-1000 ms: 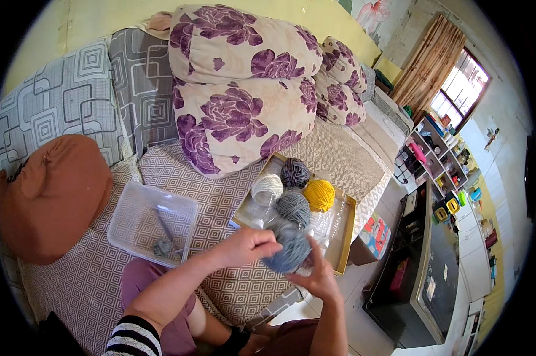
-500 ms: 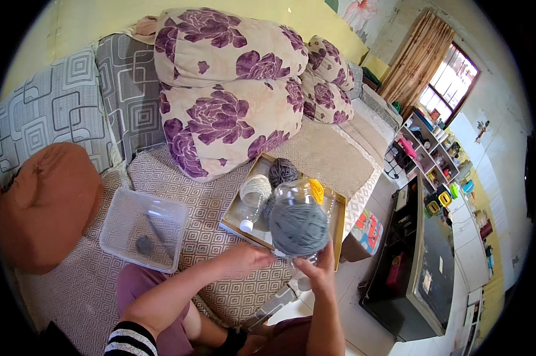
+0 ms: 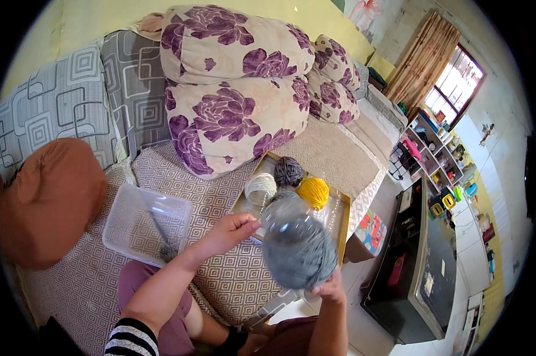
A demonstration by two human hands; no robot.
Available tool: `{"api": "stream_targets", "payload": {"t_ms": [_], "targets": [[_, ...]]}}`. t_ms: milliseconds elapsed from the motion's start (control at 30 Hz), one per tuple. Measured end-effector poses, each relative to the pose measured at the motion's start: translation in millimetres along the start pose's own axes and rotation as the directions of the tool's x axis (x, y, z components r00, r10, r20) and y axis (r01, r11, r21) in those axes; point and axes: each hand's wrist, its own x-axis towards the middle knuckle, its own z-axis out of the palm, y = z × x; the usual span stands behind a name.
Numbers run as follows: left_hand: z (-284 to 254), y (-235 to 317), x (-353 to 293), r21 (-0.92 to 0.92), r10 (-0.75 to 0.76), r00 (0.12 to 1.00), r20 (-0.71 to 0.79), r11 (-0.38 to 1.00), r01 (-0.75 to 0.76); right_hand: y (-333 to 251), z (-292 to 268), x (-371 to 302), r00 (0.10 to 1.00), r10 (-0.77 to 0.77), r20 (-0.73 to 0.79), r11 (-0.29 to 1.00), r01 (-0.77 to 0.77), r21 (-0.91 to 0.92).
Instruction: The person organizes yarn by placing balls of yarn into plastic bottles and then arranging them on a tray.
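Note:
Grey yarn [image 3: 297, 252] is wound thickly around a clear plastic bottle [image 3: 286, 213], which tilts over the front of a shallow tray. My right hand [image 3: 330, 288] grips the bottle's lower end, its fingers partly hidden behind the yarn. Beside the bottle's upper left, my left hand [image 3: 235, 228] is closed in a pinch; what lies between its fingertips is too small to make out. To the left, a clear plastic tub [image 3: 117, 228] holds a small grey yarn bundle [image 3: 167, 254] and a thin dark strip.
The gold-rimmed tray [image 3: 343, 231] holds a white yarn ball [image 3: 260, 188], a dark grey ball [image 3: 289, 171] and a yellow ball [image 3: 313, 193]. A brown cushion [image 3: 57, 204] lies at left, floral cushions [image 3: 226, 121] behind. At right stands a black cabinet [image 3: 422, 267].
The wound bottle has come lower and tipped, uncovering the yellow ball. My left hand has risen to the bottle's left side. The small grey bundle has shifted right in the tub.

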Motion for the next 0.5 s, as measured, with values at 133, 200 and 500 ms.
{"api": "stream_targets", "payload": {"t_ms": [133,200,500], "targets": [[-6,10,-5,0.202,-0.034,0.999,0.024,0.979,0.028,-4,-1,8,0.977,-0.092,-0.191,0.992,0.074,-0.102],[-11,9,-4,0.080,-0.044,0.962,-0.270,0.994,0.068,-3,3,10,0.980,-0.141,-0.140,0.980,0.118,-0.163],[-68,28,-10,-0.167,0.037,0.830,-0.556,0.974,-0.155,-12,13,14,0.989,-0.141,-0.037,0.739,0.080,-0.669]]}}
